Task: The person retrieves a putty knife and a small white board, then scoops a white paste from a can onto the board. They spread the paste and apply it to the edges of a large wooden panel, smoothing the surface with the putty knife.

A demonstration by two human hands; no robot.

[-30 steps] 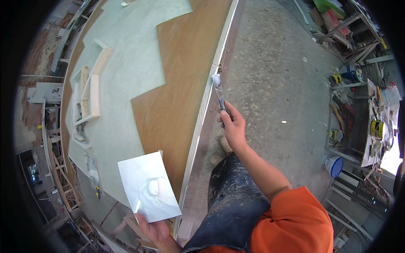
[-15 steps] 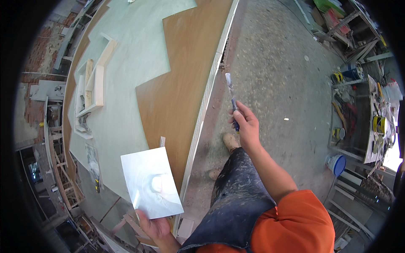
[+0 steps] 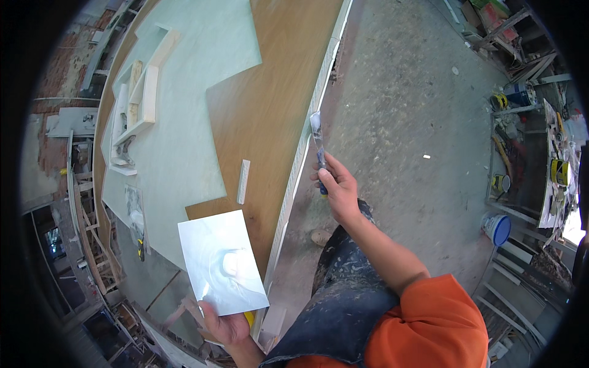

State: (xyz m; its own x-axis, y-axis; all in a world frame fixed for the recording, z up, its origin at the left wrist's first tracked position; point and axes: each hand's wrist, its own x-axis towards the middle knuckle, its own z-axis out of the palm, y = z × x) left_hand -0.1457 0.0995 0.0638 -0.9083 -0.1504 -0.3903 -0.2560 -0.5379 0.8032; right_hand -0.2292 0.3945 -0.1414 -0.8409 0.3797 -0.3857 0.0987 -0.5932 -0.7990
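My left hand point(image 3: 228, 326) grips the lower edge of a white rectangular sheet point(image 3: 205, 245), its thumb on top. A small white lump of what looks like filler point(image 3: 232, 264) sits on the sheet. In my right hand point(image 3: 341, 193) is a putty knife point(image 3: 316, 127), its handle inside closed fingers and its blade pointing away from me, with white material at the tip. The blade overlaps the long white edge of a large panel point(image 3: 264, 104) in the picture; whether they touch I cannot tell. This panel is pale green with a stepped brown wood-coloured band.
A small pale strip point(image 3: 243, 181) lies on the brown band, and an angular wooden frame point(image 3: 148, 98) rests on the green part. Concrete floor point(image 3: 392, 116) runs along the right. Beyond it stand a white bucket with blue lid point(image 3: 499, 230) and a cluttered workbench point(image 3: 543, 165).
My right hand has moved left with the putty knife, from over the floor to the panel's edge. The view has shifted along the panel, showing more of the pale strip. The sheet stays in my left hand.
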